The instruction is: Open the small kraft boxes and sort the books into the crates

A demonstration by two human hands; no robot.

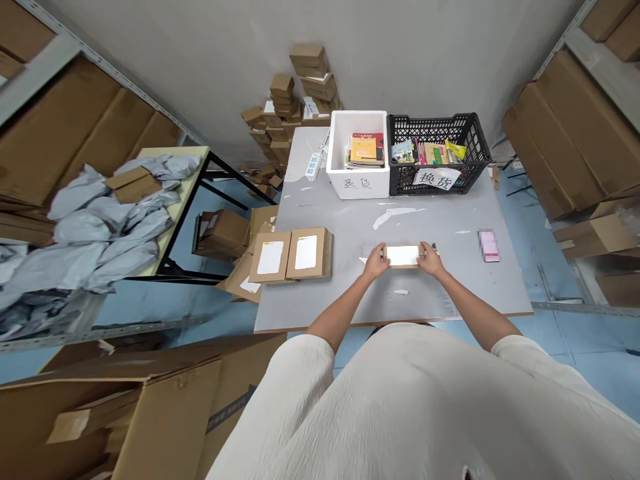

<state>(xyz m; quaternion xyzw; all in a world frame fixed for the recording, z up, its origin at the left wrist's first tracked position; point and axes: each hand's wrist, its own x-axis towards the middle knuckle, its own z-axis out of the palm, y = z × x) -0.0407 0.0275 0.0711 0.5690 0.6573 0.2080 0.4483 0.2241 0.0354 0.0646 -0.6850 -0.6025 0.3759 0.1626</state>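
Observation:
A small flat cardboard box [403, 256] with a white label lies on the grey table [400, 300] in front of me. My left hand [376, 262] grips its left end and my right hand [431, 260] grips its right end. Two more labelled cardboard boxes [293, 255] sit side by side at the table's left edge.
A white foam bin [359, 179] with books and a black plastic crate [435, 157] with books stand at the table's far edge. A pink item [489, 245] lies at right. A power strip [313, 166] lies far left. Grey mailer bags [95, 227] cover a side table; cardboard boxes surround.

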